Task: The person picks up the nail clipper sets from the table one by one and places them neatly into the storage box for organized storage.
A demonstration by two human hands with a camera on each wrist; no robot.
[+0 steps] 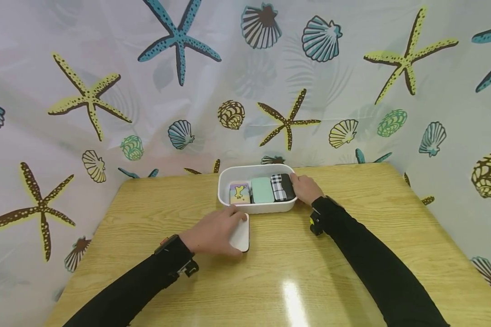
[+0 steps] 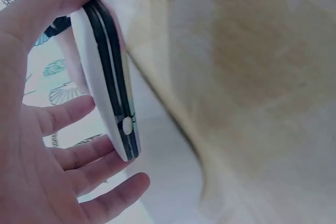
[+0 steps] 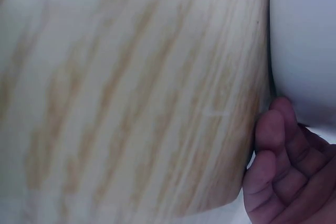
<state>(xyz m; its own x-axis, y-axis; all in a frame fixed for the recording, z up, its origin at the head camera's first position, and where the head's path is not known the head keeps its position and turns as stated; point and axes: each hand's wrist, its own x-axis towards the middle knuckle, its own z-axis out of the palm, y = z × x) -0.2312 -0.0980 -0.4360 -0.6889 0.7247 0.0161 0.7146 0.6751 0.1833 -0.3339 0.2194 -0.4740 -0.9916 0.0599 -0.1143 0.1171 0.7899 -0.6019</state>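
My left hand pinches a flat, white-faced case between thumb and fingers, just in front of a white plastic bin. The left wrist view shows the case's dark, split edge with a small white button. Curled fingers of my right hand grip the bin's right end, the thumb at its rim. Lying inside the bin are a pastel case with a yellow figure, a mint-green case and a black-and-white plaid case with a black part.
The bin stands near the back edge of a wooden table. Behind it hangs a white curtain printed with starfish and shells, which also runs along both sides. Dark devices are strapped to both wrists.
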